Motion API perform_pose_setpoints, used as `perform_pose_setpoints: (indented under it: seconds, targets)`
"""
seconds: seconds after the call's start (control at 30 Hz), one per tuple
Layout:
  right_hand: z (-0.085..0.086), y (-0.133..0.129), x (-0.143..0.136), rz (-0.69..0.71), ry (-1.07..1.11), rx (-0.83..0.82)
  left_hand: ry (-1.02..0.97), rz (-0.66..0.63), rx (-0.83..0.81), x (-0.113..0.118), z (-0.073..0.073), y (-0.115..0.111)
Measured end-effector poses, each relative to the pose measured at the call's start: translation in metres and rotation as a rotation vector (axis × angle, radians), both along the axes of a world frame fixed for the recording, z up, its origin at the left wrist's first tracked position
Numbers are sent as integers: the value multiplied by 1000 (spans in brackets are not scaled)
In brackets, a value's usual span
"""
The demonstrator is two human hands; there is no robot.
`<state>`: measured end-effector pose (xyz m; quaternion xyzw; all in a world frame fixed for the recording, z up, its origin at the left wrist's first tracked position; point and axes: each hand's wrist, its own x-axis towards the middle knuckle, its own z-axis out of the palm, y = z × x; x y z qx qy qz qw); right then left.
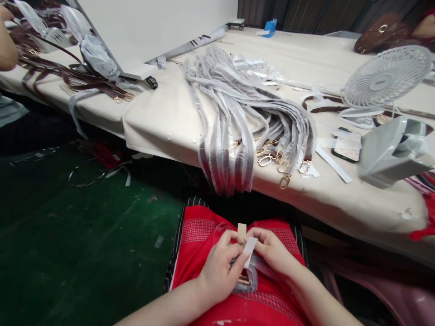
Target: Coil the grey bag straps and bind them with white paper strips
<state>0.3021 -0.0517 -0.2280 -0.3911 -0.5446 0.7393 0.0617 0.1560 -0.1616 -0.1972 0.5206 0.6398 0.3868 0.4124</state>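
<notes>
1. My left hand (pixel 217 267) and right hand (pixel 272 253) meet over my lap, above the red cloth (pixel 204 240), well apart from the worktop (pixel 163 117).
2. Both sets of fingers are pinched on the white strip (pixel 250 250); it stands tilted between my thumbs, with a small tan tab (pixel 242 230) poking up just behind it.
3. Under my left palm lies a wrapped strap end (pixel 245 277) with a gold clasp showing; my left fingers press it against my lap.
4. To do this well, I judge I should keep the strip taut between both pinches, hold the strap end flat, and line up the edge before pressing, so it sits without creases.
5. On the worktop a heap of wrapped straps (pixel 238 122) hangs over the edge, gold clasps (pixel 275 158) beside it, a white fan (pixel 384 81) and a phone (pixel 346 147) further right.
6. Hard to tell: whether the strip is tape or paper, and how it joins the strap; my fingers cover that spot. Another person's hand (pixel 7 45) is cut off at the upper left.
</notes>
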Motion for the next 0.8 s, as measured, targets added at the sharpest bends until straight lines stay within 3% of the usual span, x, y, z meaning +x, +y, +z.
perform_pose_setpoints:
  seconds: [0.1, 0.17, 0.23, 0.4, 0.57, 0.8]
  targets:
    - [7, -3, 1, -2, -6, 210, 39, 70, -51, 1, -6, 0]
    - [11, -2, 3, 61, -49, 427, -14, 83, -109, 1, -12, 3]
    - [16, 0, 6, 135, -73, 543, -70, 84, -158, 1, -16, 7]
    - [28, 10, 18, 245, 53, 376, -84, 85, -138, 6, -12, 8]
    - [25, 11, 18, 200, 25, 277, -119, 148, -163, 12, -4, 1]
    - [21, 13, 14, 185, 39, 100, -130, 94, -136, 14, -2, -3]
